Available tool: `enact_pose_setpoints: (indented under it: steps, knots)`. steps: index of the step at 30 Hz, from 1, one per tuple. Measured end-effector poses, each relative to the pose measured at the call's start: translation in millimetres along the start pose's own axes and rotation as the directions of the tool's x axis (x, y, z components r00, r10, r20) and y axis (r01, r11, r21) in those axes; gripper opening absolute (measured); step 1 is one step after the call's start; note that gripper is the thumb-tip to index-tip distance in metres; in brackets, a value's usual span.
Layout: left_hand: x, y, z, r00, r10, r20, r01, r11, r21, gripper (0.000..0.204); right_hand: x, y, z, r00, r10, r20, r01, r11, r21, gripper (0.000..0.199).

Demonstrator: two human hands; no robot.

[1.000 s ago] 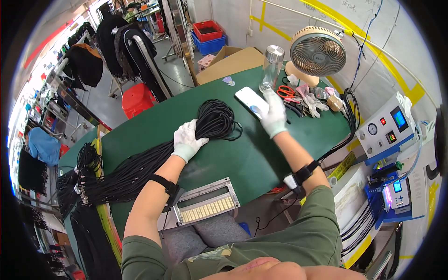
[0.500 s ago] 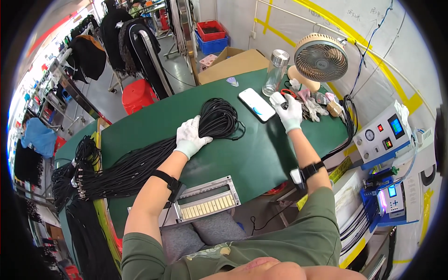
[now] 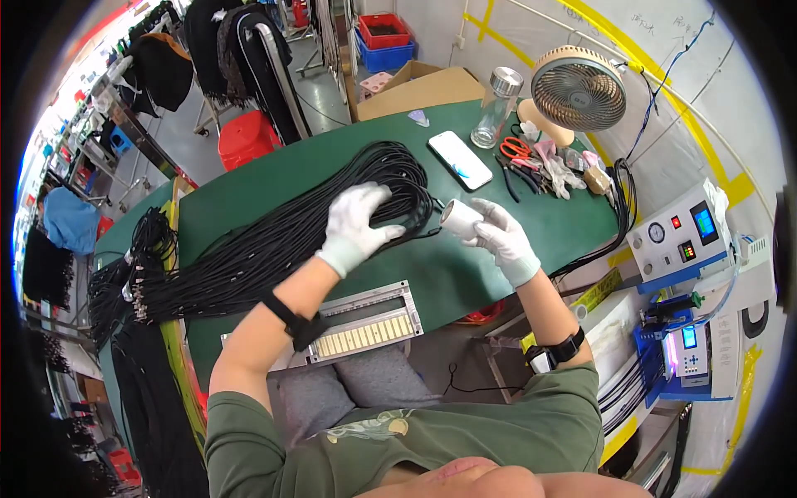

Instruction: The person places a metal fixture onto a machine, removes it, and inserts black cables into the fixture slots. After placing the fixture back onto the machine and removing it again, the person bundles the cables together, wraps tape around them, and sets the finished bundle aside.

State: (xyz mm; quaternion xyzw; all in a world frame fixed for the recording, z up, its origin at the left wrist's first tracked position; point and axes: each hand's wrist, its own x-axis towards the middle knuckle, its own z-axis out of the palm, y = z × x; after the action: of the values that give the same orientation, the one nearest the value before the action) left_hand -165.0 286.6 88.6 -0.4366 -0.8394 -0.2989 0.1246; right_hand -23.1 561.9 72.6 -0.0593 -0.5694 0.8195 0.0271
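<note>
A white hollow roll [image 3: 461, 218] is gripped by my gloved right hand [image 3: 502, 236], over the table just right of the looped cable end. My gloved left hand [image 3: 357, 220], slightly blurred, is at the near side of the black cable bundle [image 3: 266, 232]. Its thumb and fingers are apart, with nothing held between them. The bundle stretches from coiled loops at its right end to metal-tipped ends at the left. Beyond the roll lie a white-screened phone [image 3: 461, 159], black-handled pliers [image 3: 516, 174] and red-handled scissors [image 3: 515, 148].
On the green table [image 3: 490, 278], a metal frame with pale strips [image 3: 365, 336] sits at the near edge. A glass bottle [image 3: 496, 112] and a fan [image 3: 579, 90] stand at the back right. Control machines [image 3: 677, 236] are at the right. A red stool [image 3: 247, 139] stands beyond the table.
My right hand has come from beside the phone toward the cable loops, bringing the white roll. My left hand has moved slightly right and nearer me, thumb and fingers parted. The bundle looks more spread.
</note>
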Motion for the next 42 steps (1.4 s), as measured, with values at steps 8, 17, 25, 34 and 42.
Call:
enact_pose_setpoints:
  steps: [8,17,25,34,42]
  knots:
    - [-42.8,80.8,0.1,0.81,-0.398,0.431,0.551,0.261,-0.793,0.021,-25.3,15.9,67.1,0.983,-0.095,0.157,0.096,0.995,0.0,0.077]
    - [-65.7,73.1,-10.2,0.871,-0.295,0.393,0.476,0.305,-0.825,0.007,-22.9,17.3,61.4,0.927,0.136,0.35,-0.146,0.989,0.003,0.075]
    - [-73.8,79.5,-18.3,0.911,-0.253,0.326,0.41,0.474,-0.779,0.011,-24.4,21.7,67.9,0.825,0.206,0.526,-0.38,0.891,0.247,0.061]
    - [-86.2,70.3,-16.7,0.867,-0.335,0.369,0.484,0.39,-0.784,0.012,-25.5,21.7,52.2,0.82,0.282,0.498,-0.442,0.865,0.238,0.059]
    - [-91.3,59.0,-4.8,0.773,-0.466,0.43,0.622,0.425,-0.658,0.015,-32.2,7.5,30.5,0.861,0.322,0.394,-0.423,0.883,0.203,0.062]
